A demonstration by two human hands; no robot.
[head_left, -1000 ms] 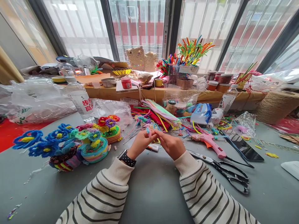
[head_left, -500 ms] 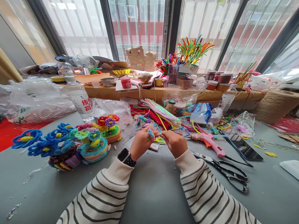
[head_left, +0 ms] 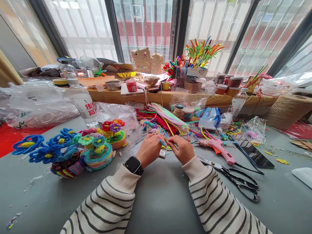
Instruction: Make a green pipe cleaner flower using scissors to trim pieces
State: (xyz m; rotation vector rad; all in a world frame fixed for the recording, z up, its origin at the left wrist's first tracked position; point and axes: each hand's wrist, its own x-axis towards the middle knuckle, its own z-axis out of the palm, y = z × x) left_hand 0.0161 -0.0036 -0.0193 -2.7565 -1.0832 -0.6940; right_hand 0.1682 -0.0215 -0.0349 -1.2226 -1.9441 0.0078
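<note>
Over the middle of the table, my left hand (head_left: 149,150) is closed on a small pink and blue pipe cleaner piece (head_left: 162,142), part of it hidden by the fingers. My right hand (head_left: 182,150) sits just beside it, thumb and forefinger pinched at the piece's right side, where a thin end is hard to make out. A white eraser-like block (head_left: 162,153) lies on the table between the hands. Behind them spreads a bundle of pastel pipe cleaners (head_left: 168,117). Scissors (head_left: 231,177) and a pink glue gun (head_left: 218,148) lie right of my right hand.
Pipe cleaner flowers (head_left: 59,141) in coiled pots stand at the left. Water bottles (head_left: 81,100), plastic bags (head_left: 36,104) and a twine spool (head_left: 287,110) line the back. A dark phone (head_left: 255,154) and a white mouse (head_left: 303,175) lie right. A cluttered ledge (head_left: 117,97) runs under the windows.
My left hand has turned and shifted slightly right, carrying the pink and blue piece along. My right fingers have drawn closer to it, and the gap between the hands is narrower.
</note>
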